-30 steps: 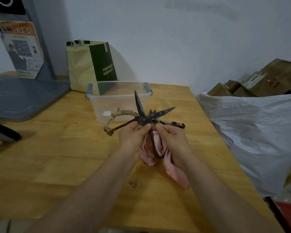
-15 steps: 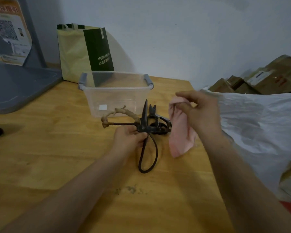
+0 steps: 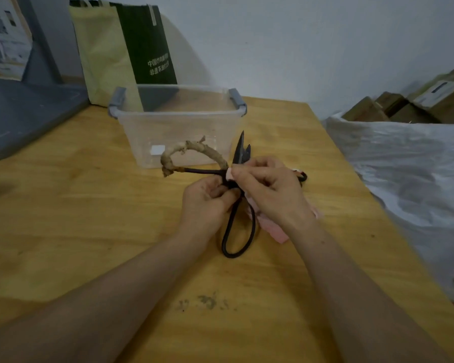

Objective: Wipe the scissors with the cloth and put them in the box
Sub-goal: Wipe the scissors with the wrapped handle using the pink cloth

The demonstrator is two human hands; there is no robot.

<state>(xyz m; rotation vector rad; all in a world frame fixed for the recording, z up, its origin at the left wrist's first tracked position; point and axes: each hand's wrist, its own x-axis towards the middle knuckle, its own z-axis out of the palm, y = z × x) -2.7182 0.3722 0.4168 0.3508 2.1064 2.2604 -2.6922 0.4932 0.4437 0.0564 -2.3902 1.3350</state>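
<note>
Two-handed job, mid-frame: left hand point(image 3: 207, 203) pinches the scissors point(image 3: 228, 231) near the pivot, right hand point(image 3: 270, 192) seemingly pinches cloth point(image 3: 275, 229) against them. Box point(image 3: 178, 114) sits just behind, and the bench point(image 3: 89, 218) edge is near on the right.

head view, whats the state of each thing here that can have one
scissors: blades nearly shut, out of the box
cloth: bunched, pressed on the scissors
box: open, no lid, nothing visible inside
left hand: grips the scissors near the pivot
right hand: pinches the cloth
paper bag: upright
</note>
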